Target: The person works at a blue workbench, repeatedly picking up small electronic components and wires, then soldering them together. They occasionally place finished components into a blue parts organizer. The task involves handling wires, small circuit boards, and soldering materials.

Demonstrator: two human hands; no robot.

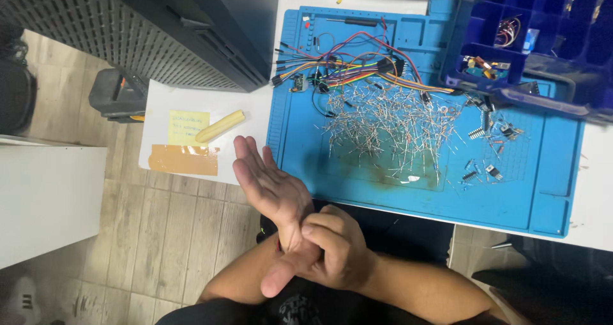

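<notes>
Yellow sticky note: square, handwriting on it, lies flat on white bench near left edge, left of blue mat. Just below note: tan tape strip, rectangular, blank, stuck flat along bench edge. Note and strip nearly touching. No screens, no signs. Organizer box, dark blue, compartmented, top right; labels on it not discernible.

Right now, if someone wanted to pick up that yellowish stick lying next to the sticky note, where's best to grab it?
Probably around its middle, from above. The yellowish stick lies flat on the white table, slanting up to the right, long and thin, with bare table along both long sides, so fingers can pinch across its narrow width there.
</notes>
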